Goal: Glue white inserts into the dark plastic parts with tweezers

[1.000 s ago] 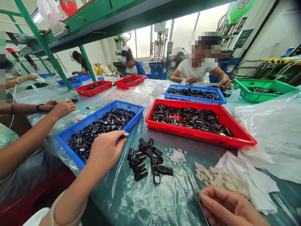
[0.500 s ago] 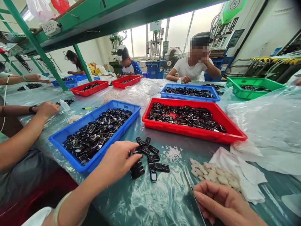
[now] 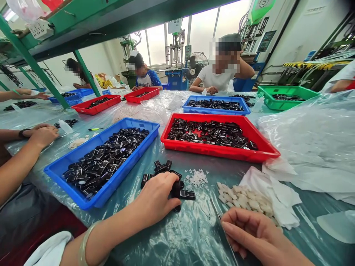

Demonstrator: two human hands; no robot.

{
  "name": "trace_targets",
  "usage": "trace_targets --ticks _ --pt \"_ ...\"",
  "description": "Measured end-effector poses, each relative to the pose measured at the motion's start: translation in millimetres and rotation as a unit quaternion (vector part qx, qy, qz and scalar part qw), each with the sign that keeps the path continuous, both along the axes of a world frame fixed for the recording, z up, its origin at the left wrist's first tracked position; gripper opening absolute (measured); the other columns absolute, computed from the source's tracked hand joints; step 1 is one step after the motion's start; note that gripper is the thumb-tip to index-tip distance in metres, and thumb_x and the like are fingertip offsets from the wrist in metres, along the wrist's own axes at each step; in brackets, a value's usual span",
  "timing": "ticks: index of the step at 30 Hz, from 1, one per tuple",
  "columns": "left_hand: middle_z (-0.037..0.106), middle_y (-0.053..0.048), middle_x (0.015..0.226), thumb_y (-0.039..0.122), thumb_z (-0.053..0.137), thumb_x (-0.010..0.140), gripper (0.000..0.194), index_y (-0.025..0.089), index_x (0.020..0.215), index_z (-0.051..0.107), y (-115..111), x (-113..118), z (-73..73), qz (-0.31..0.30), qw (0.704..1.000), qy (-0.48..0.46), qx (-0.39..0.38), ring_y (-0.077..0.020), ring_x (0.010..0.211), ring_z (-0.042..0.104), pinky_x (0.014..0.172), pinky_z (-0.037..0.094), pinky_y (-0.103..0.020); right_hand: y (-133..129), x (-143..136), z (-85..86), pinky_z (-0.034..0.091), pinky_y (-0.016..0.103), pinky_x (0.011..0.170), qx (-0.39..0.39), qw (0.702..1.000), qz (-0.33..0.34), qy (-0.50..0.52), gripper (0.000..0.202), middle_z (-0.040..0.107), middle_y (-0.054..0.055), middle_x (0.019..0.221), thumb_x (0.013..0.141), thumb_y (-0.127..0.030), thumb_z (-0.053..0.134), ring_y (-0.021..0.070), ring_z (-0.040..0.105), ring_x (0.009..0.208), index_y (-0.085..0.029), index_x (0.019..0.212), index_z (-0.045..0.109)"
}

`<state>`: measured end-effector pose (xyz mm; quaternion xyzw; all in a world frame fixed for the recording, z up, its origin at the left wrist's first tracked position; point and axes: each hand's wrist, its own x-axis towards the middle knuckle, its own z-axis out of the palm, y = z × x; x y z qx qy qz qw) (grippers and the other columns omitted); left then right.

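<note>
My left hand (image 3: 158,197) reaches over a small pile of black parts (image 3: 162,167), its thumb and fingers curved around some of them; whether it grips one is hard to see. One black part (image 3: 188,194) lies just right of the fingertips. My right hand (image 3: 246,231) is closed on thin metal tweezers (image 3: 219,214), whose tip points away from me. Small white bits (image 3: 197,178) are scattered behind the black parts. A heap of pale pieces (image 3: 246,197) lies beside a white cloth (image 3: 273,195), beyond my right hand.
A blue tray (image 3: 126,173) and a red tray (image 3: 222,153), both full of black parts, stand behind my hands. A co-worker's hands (image 3: 44,135) rest at the left. Clear plastic sheeting (image 3: 307,136) spreads at the right. More people sit across the table.
My left hand has moved right and over the black parts, covering several of them. The view has shifted slightly. My right hand still holds the tweezers.
</note>
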<state>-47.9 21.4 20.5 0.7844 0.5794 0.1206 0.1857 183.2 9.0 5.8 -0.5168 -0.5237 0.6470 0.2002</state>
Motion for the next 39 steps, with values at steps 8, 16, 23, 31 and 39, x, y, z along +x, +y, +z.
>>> trace_targets --ticks 8,16,23,31,39 --pt "0.058 -0.001 0.079 0.013 0.051 0.071 0.03 0.019 0.101 0.051 -1 18 3.0 -0.03 0.997 -0.075 -0.002 -0.0157 0.07 0.053 0.063 0.037 -0.026 -1 1 -1.2 0.034 0.018 0.049 0.029 0.999 0.005 0.021 0.027 0.049 -0.004 0.052 0.072 -0.042 0.062 0.0073 0.041 0.05 -0.016 0.066 0.057" --pt "0.053 0.003 0.072 0.012 0.063 0.063 0.04 0.019 0.102 0.057 -12 52 -1.7 -0.058 0.929 -0.315 -0.188 -0.0072 0.058 0.051 0.053 0.04 -0.017 -4 2 -5.1 0.035 0.02 0.052 0.081 0.994 -0.024 0.067 0.03 0.054 -0.002 0.064 0.077 -0.04 0.059 0.0085 0.045 0.056 -0.014 0.091 0.062" --pt "0.049 0.004 0.073 0.014 0.074 0.055 0.047 0.018 0.099 0.059 -15 59 -12.6 0.029 0.835 -0.449 -0.316 -0.0031 0.054 0.046 0.049 0.036 -0.014 -3 13 11.8 0.034 0.023 0.051 0.179 0.976 0.042 -0.119 0.029 0.056 0.001 0.064 0.082 -0.044 0.047 0.0121 0.046 0.057 -0.018 0.074 0.058" --pt "0.05 0.001 0.082 0.014 0.068 0.063 0.039 0.017 0.101 0.055 -15 54 -13.7 0.033 0.796 -0.495 -0.347 -0.0085 0.058 0.058 0.053 0.047 -0.02 -32 7 -10.5 0.033 0.024 0.045 0.305 0.884 0.015 -0.355 0.007 0.057 0.002 0.062 0.071 -0.026 0.057 0.0152 0.054 0.049 -0.022 0.066 0.055" --pt "0.054 0.001 0.077 0.011 0.067 0.066 0.043 0.016 0.106 0.054 -17 53 -13.1 0.021 0.776 -0.525 -0.349 -0.0082 0.057 0.058 0.049 0.049 -0.017 -25 22 -5.1 0.038 0.021 0.04 0.253 0.935 -0.131 -0.211 0.026 0.055 -0.001 0.052 0.07 -0.044 0.06 0.0141 0.054 0.047 -0.021 0.083 0.062"
